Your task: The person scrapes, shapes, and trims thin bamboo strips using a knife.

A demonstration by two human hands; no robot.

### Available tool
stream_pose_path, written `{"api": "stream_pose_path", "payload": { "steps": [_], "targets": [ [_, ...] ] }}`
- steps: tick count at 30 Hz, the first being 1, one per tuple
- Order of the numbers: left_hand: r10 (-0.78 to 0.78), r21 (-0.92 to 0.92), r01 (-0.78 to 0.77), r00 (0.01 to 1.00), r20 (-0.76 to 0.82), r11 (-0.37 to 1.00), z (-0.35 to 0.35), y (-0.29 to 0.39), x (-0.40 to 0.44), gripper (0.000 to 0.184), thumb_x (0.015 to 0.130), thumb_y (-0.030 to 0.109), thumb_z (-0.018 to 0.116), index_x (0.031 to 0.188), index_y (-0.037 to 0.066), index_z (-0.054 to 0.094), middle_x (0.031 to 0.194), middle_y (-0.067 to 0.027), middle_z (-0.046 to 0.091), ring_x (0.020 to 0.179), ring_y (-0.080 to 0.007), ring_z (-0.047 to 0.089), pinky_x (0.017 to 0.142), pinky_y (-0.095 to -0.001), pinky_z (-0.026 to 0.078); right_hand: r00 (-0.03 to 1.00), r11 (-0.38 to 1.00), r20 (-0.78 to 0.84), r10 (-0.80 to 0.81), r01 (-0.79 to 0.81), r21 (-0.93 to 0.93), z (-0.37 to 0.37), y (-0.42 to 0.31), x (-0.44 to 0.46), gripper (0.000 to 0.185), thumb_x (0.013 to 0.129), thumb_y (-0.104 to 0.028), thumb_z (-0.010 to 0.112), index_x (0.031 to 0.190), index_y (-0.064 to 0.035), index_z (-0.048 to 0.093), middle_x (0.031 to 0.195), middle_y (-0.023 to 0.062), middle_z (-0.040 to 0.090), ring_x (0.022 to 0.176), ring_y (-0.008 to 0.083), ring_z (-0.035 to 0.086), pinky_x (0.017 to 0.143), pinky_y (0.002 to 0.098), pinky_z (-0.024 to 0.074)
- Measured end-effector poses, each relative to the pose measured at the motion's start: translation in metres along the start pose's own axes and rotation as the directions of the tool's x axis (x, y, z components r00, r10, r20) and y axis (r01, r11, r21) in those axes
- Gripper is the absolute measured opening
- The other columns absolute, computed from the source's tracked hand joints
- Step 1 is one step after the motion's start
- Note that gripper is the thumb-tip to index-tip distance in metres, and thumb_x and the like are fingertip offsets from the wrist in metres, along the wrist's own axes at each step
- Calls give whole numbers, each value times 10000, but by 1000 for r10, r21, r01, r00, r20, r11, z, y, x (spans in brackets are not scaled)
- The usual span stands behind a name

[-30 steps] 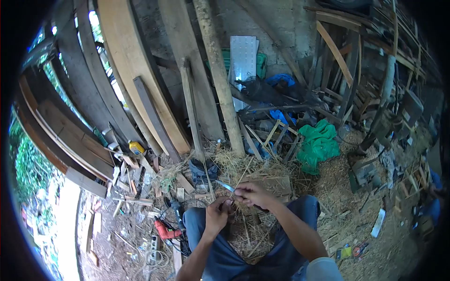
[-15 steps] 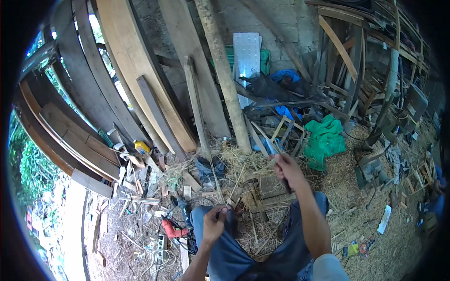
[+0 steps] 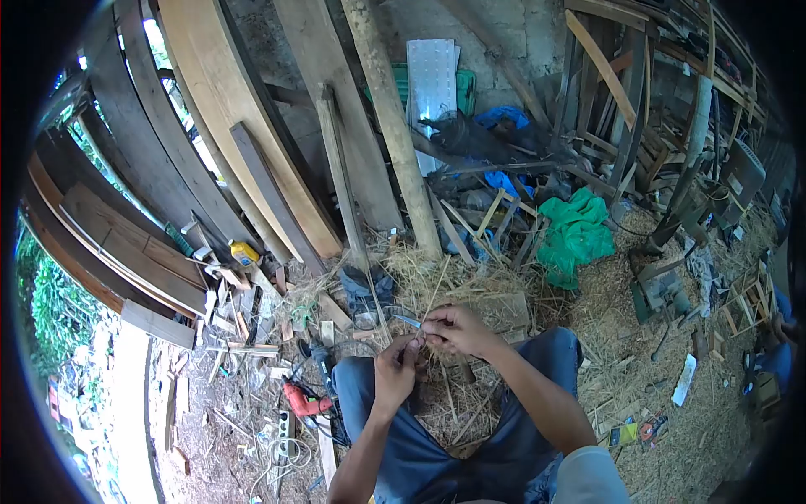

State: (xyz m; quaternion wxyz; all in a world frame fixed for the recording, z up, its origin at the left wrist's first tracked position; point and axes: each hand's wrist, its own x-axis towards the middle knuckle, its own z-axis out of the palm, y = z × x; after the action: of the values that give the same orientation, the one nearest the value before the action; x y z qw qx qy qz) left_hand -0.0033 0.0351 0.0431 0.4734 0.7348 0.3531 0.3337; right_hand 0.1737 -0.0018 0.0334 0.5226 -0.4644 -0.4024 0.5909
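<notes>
My right hand (image 3: pixel 454 329) is closed round a knife, whose pale blade (image 3: pixel 406 320) points up and to the left. Touching it at the fingertips is my left hand (image 3: pixel 396 370), closed on a thin strip (image 3: pixel 375 301) that runs up and away from the fingers. Both hands meet between my knees, above the straw-covered ground. How the blade meets the strip is hidden by the fingers.
A red power tool (image 3: pixel 306 401) and a power strip (image 3: pixel 287 428) with a coiled cord lie left of my legs. Ahead are a dark bag (image 3: pixel 367 288), leaning boards (image 3: pixel 252 118) and a green plastic sheet (image 3: pixel 575 237). Wood scraps and shavings cover the ground.
Half a second ago my right hand was raised away to the right with the knife; it has come back down and left to my left hand. The view has shifted slightly.
</notes>
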Motion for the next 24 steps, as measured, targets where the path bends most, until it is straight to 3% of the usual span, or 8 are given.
{"api": "stream_pose_path", "payload": {
  "steps": [2, 5, 10, 13, 16, 18, 20, 24],
  "targets": [
    [-19, -16, 19, 1000, 13, 1000, -2, 1, -4, 180, 945, 117, 519, 994, -16, 631, 753, -64, 644, 625, -89, 607, 584, -238, 498, 1000, 1000, 13, 0, 1, -19, -9, 2, 4, 151, 937, -149, 553, 956, -22, 632, 630, -40, 509, 484, 28, 387, 406, 198, 278],
    [-45, -38, 48, 997, 59, 998, -8, 8, -15, 186, 946, 113, 515, 997, -26, 628, 786, -76, 657, 657, -101, 625, 622, -246, 520, 978, 995, -203, -47, 27, -98, -33, -1, 8, 184, 935, -160, 555, 1003, -11, 638, 630, -39, 507, 473, 26, 376, 402, 204, 273],
    [-43, -35, 47, 995, 89, 998, -20, 0, -21, 192, 949, 104, 504, 985, -47, 619, 813, -86, 661, 740, -126, 643, 643, -268, 533, 895, 994, -445, -22, 67, 87, -76, -27, 4, 198, 937, -156, 538, 1051, -29, 639, 646, -35, 509, 470, 41, 383, 405, 202, 298],
    [-179, -277, 195, 981, 79, 941, -23, 1, -18, 190, 949, 103, 502, 968, -51, 610, 805, -72, 657, 760, -124, 637, 682, -268, 532, 910, 989, -413, 8, 54, 139, -64, -33, -4, 233, 942, -170, 531, 1128, -48, 603, 658, -30, 513, 462, 44, 381, 404, 191, 294],
    [-211, -192, 220, 975, 67, 957, -13, -9, -6, 167, 941, 95, 506, 960, -36, 608, 736, -42, 622, 683, -86, 586, 647, -246, 492, 978, 999, -202, 45, -45, 4, -3, -18, -10, 276, 946, -189, 540, 1191, -63, 552, 671, -17, 520, 464, 35, 377, 402, 185, 273],
    [-66, -47, 70, 994, 86, 996, -6, -20, 2, 157, 933, 93, 509, 974, -17, 613, 669, -21, 564, 610, -59, 502, 573, -231, 428, 989, 997, -130, 73, -73, 6, 12, -10, -9, 275, 945, -186, 545, 1192, -66, 547, 672, -14, 522, 467, 33, 377, 401, 185, 266],
    [-55, -72, 60, 996, 70, 996, -3, -16, -1, 152, 930, 89, 508, 975, -9, 616, 653, -16, 543, 597, -59, 474, 554, -232, 400, 996, 970, 14, 92, -92, 224, 16, -1, -4, 239, 938, -166, 558, 1143, -42, 554, 665, -10, 522, 471, 30, 378, 399, 195, 262],
    [8, -50, -6, 999, 43, 999, -5, -15, 1, 144, 929, 82, 507, 971, 2, 619, 652, -19, 556, 584, -63, 495, 522, -251, 406, 995, 990, 28, 99, -102, 97, 7, -4, 0, 167, 924, -159, 586, 1017, -20, 579, 648, -12, 523, 479, 25, 384, 404, 204, 265]
  ]
}}
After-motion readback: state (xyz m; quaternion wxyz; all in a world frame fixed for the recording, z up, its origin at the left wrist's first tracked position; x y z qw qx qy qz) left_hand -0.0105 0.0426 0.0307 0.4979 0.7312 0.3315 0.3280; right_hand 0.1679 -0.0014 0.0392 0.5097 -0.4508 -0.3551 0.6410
